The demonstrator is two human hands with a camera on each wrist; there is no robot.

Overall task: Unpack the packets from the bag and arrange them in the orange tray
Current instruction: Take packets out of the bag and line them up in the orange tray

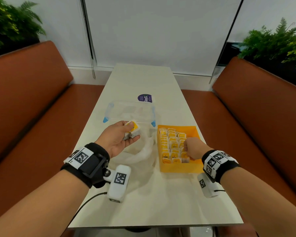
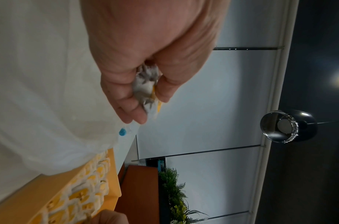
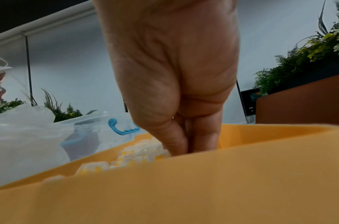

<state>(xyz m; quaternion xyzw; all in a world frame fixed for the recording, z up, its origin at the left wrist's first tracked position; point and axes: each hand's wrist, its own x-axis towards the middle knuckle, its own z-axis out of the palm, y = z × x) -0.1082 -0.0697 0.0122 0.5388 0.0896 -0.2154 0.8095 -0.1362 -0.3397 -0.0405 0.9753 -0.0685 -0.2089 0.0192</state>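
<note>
Orange tray (image 1: 178, 168) – yellow-and-white packets (image 1: 171, 144); clear box (image 1: 130, 110) – blue clips; white bag (image 1: 143, 151)

You face a pale tabletop (image 1: 143, 79) running to a white wall with roller blinds (image 1: 152, 31). Rust-brown booth seats (image 1: 24, 100) flank it. Ferns (image 1: 277, 41) top both seatbacks. Overhead: dark ceiling, pendant lamp (image 2: 287, 126).
</note>
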